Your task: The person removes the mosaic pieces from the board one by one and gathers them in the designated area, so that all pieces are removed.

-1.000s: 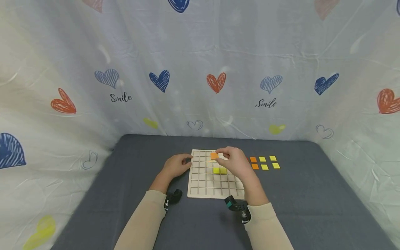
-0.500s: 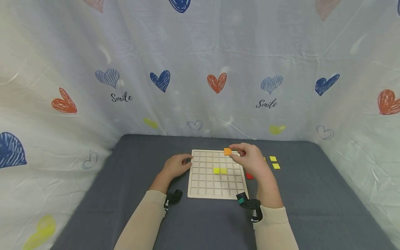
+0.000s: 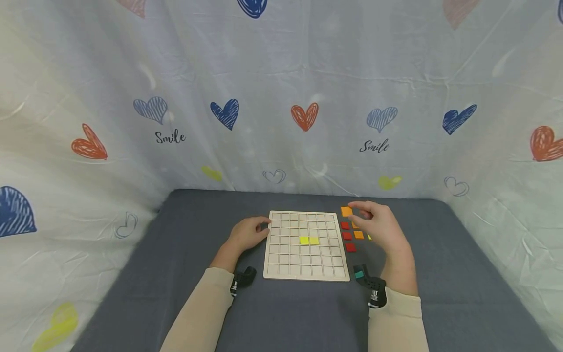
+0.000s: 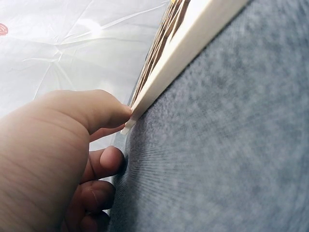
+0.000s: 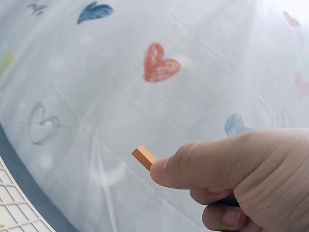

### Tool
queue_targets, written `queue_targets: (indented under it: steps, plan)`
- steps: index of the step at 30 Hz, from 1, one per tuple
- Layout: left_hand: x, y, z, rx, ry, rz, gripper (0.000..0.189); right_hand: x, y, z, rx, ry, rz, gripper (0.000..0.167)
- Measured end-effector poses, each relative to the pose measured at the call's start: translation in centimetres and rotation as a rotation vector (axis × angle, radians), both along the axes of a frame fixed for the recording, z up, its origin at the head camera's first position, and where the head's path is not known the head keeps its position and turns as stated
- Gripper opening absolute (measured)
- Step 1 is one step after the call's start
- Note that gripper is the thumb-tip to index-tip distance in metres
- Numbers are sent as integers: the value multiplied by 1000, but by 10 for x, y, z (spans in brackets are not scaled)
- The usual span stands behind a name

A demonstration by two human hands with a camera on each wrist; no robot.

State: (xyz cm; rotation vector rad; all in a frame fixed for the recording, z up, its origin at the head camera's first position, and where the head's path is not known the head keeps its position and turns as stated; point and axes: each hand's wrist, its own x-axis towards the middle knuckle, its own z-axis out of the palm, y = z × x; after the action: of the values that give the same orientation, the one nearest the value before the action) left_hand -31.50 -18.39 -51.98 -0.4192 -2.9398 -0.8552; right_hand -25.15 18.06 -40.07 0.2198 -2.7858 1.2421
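My right hand [image 3: 380,227] pinches an orange square tile [image 3: 346,211] between thumb and fingers, raised off the table just beyond the board's far right corner. In the right wrist view the tile [image 5: 144,157] shows edge-on, its lower end hidden by the thumb. My left hand [image 3: 248,233] touches the left edge of a pale wooden grid board [image 3: 290,268] with thumb and index finger; its other fingers hang loosely curled in the left wrist view. Two yellow tiles [image 3: 309,240] lie side by side in cells near the board's middle.
Red tiles [image 3: 347,235] line the board's right side. Orange tiles [image 3: 358,234] lie beside them, partly under the right hand, and a sliver of yellow tile [image 3: 370,237] shows there. A dark grey cloth [image 3: 281,313] covers the table, with a heart-printed curtain [image 3: 264,73] behind.
My right hand has moved right with the orange tile, from above the board's far part to beyond its right edge. The red tiles have come into view. The left hand stays put.
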Motion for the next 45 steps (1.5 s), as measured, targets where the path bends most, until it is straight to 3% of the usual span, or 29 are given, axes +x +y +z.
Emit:
queue_targets:
  steps: [9, 16, 30, 37, 45]
  plan:
    - [-1, -1, -2, -4, 3, -2, 36, -1, 35, -12, 6, -44, -86, 44]
    - [-2, 0, -3, 7, 14, -1, 35, -2, 51, -25, 11, -165, -125, 44]
    - [-1, 0, -2, 8, 31, -7, 34, -22, 66, -78, 83, -276, -29, 41]
    - [-1, 0, -3, 4, 18, -3, 35, -22, 64, -86, 75, -359, -46, 35]
    - [-1, 0, -2, 7, 16, -3, 36, -25, 62, -91, 82, -386, -71, 33]
